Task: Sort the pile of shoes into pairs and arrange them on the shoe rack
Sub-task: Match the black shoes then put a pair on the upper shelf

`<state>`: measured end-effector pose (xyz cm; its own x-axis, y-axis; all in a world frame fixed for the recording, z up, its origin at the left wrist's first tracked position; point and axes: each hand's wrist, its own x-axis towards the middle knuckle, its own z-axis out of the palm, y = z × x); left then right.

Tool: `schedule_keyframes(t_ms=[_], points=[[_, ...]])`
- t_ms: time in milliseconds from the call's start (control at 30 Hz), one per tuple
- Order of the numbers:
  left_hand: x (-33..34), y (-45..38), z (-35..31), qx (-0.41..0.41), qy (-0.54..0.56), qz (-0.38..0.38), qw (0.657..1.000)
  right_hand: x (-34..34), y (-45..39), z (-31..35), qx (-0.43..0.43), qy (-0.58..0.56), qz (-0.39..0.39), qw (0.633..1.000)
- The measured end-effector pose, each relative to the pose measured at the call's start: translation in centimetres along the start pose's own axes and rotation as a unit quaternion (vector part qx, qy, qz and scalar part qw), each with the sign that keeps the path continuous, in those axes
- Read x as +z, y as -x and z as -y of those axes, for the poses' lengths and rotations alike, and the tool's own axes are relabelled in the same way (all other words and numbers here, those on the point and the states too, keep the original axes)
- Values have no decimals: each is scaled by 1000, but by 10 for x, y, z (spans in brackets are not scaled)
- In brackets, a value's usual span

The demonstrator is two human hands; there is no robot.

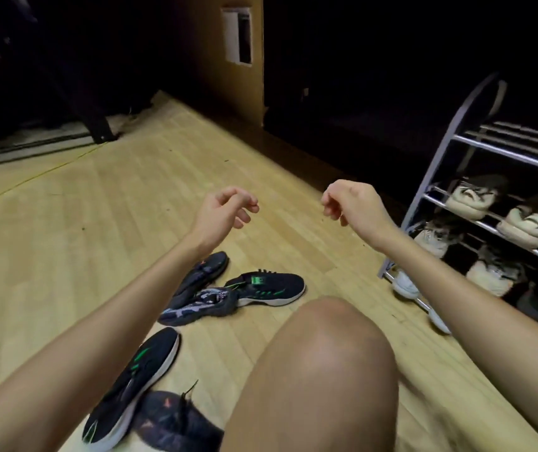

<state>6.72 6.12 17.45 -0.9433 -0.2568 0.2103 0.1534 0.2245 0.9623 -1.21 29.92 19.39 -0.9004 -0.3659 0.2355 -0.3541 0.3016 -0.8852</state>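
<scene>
My left hand (225, 207) and my right hand (349, 202) hang in the air above the wooden floor, fingers loosely curled, holding nothing. Below them lies a small pile of dark shoes: a navy sneaker with green stripes (269, 287), a second green-striped one (137, 383) nearer me, a dark shoe with a patterned upper (195, 305), a dark shoe with an orange mark (205, 272), and another dark shoe (169, 419) by my knee. The metal shoe rack (502, 158) stands at the right with several pale sneakers (471, 199) on its lower shelves.
My bare knee (319, 360) fills the lower middle of the view. A dark wall and a wooden panel (222, 60) lie behind the floor. White shoe toes (406, 285) stick out at the rack's bottom. The rack's top shelf holds nothing I can see.
</scene>
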Motion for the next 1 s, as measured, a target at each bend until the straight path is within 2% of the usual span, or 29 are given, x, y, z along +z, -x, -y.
schedule_keyframes(t_ms=[200, 433, 633, 833, 1000], points=[[-55, 22, 82, -79, 2, -53, 995, 77, -2, -49, 63, -1, 86, 994], [-83, 39, 171, -164, 5, -77, 983, 147, -3, -102, 142, 3, 148, 979], [-85, 40, 222, -223, 6, -83, 971, 187, -1, -141, 184, 19, 215, 959], [-73, 37, 273, -351, 30, -76, 933, 213, -6, -176, 217, 75, 242, 943], [-53, 27, 302, -390, -5, -41, 920, 224, -7, -199, 252, 85, 257, 929]])
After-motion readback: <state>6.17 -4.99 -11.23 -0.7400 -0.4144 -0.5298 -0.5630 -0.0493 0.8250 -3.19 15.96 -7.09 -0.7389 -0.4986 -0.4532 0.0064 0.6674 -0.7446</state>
